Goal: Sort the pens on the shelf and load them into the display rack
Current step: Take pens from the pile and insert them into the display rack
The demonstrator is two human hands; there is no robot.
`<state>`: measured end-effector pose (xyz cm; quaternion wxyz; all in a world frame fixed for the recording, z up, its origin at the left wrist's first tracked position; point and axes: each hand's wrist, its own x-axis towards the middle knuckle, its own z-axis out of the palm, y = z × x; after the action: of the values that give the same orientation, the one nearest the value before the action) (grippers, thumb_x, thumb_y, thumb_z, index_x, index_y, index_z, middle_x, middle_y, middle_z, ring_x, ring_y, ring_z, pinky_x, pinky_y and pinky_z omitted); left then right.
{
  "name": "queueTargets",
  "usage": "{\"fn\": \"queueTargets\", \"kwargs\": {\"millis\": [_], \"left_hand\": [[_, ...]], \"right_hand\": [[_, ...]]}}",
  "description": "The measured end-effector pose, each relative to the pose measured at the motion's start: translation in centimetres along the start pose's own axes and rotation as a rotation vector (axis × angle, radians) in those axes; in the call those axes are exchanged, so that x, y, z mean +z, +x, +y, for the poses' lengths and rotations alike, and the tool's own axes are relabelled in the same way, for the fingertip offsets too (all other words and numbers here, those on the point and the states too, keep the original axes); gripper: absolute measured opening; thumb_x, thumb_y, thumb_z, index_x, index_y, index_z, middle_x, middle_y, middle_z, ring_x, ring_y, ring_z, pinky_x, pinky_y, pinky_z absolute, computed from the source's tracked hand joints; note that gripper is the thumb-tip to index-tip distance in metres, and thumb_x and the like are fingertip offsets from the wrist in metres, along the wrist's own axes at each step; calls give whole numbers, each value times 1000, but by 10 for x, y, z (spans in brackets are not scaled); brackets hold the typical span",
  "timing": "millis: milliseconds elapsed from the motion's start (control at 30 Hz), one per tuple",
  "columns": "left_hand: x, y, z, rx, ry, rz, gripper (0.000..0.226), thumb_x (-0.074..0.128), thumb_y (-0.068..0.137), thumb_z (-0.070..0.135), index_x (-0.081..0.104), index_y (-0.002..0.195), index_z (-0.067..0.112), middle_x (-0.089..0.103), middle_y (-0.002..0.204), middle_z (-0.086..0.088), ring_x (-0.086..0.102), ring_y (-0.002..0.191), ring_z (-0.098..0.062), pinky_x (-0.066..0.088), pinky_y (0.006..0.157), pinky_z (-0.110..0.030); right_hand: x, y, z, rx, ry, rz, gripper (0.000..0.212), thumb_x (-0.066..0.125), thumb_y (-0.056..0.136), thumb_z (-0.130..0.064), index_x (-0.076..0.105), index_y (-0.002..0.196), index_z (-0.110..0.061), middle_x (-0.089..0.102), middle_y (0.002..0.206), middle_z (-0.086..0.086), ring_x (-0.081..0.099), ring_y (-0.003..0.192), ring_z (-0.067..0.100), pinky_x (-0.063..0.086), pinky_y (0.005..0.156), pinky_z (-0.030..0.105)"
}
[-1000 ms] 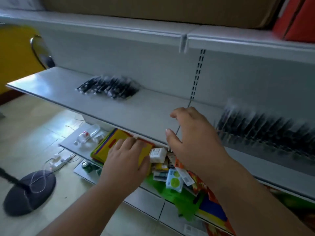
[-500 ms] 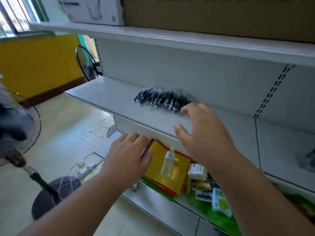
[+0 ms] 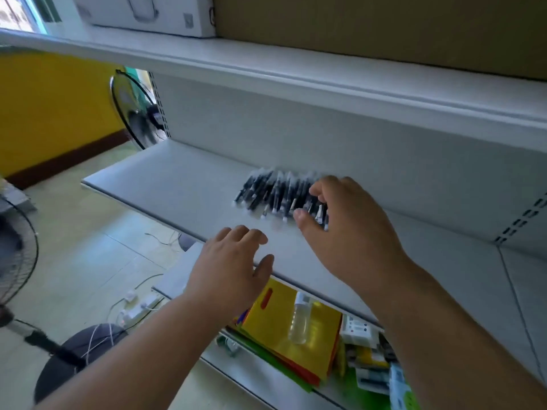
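We see the blurred bundle of black pens with white tips (image 3: 276, 192) lying on the pale grey metal shelf (image 3: 165, 184), towards its back edge, roughly midway along. Our right hand (image 3: 349, 232) is over the bundle's right end, fingers loosely curved and spread, thumb tip at the nearest pens; actual contact we cannot tell, nothing gripped. Our left hand (image 3: 231, 270) hangs at the shelf's front edge, fingers relaxed, holding nothing. On the lower shelf below sit yellow plastic folders (image 3: 299, 335) with a small clear bottle (image 3: 299, 321) lying on them. A black standing fan (image 3: 17, 261) stands on the floor past the shelf's left end.
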<state>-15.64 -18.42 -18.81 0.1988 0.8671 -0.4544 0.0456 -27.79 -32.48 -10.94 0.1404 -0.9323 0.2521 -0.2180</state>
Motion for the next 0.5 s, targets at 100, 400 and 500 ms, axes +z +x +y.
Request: {"fn": "queueTargets", "kwargs": {"millis": [100, 400, 500], "left_hand": [[2, 23, -19, -34, -22, -9, 35, 46, 95, 48, 57, 124, 31, 60, 112, 13, 54, 109, -14, 43, 93, -31], [16, 106, -94, -62, -153, -42, 27, 51, 95, 41, 61, 114, 24, 61, 102, 6, 55, 102, -21, 39, 77, -29], [20, 139, -119, -56, -135, -76, 34, 53, 94, 46, 61, 116, 20, 64, 109, -1, 57, 104, -26, 41, 81, -31]], "right_hand": [[12, 25, -6, -13, -2, -18, 36, 54, 93, -49, 50, 119, -24, 53, 112, -4, 54, 97, 14, 46, 79, 31], [59, 64, -29, 122, -35, 13, 33, 55, 91, -49, 52, 115, -27, 54, 108, -7, 56, 91, 13, 45, 76, 30], [73, 73, -44, 194, -56, 45, 31, 58, 90, -49, 53, 113, -28, 56, 107, -8, 57, 91, 14, 47, 77, 31]]}}
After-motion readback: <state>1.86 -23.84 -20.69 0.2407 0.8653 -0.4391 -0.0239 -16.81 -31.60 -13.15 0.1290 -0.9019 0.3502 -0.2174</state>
